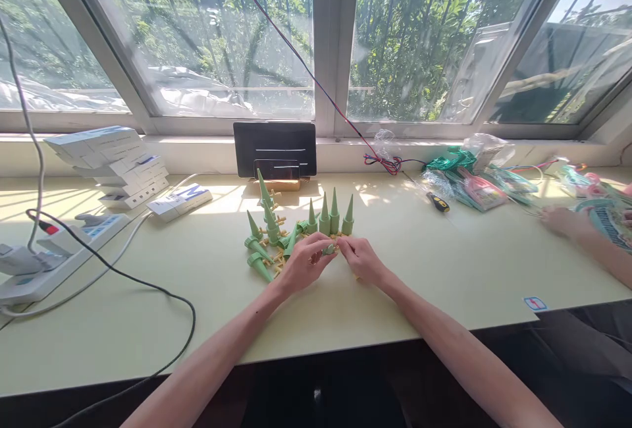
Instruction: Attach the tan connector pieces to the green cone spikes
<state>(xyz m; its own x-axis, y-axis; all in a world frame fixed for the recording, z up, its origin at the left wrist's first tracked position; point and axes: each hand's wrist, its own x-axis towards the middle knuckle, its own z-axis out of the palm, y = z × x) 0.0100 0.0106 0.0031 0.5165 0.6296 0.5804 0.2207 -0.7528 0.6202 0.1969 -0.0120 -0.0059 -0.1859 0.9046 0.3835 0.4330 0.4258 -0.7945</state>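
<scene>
Over the table (459, 270), the left hand (305, 262) grips a green piece (328, 250); the right hand (364, 261) is pinched closed beside it, its hold unclear. Green cones (324, 215) stand just behind; such close fingerwork calls for steadiness.

Bare tabletop (459, 257) opens rightward; green cones (324, 216) block the way straight ahead.

perhaps a dozen green cones (334, 214), one tablet (274, 135), one power strip (106, 234).
</scene>
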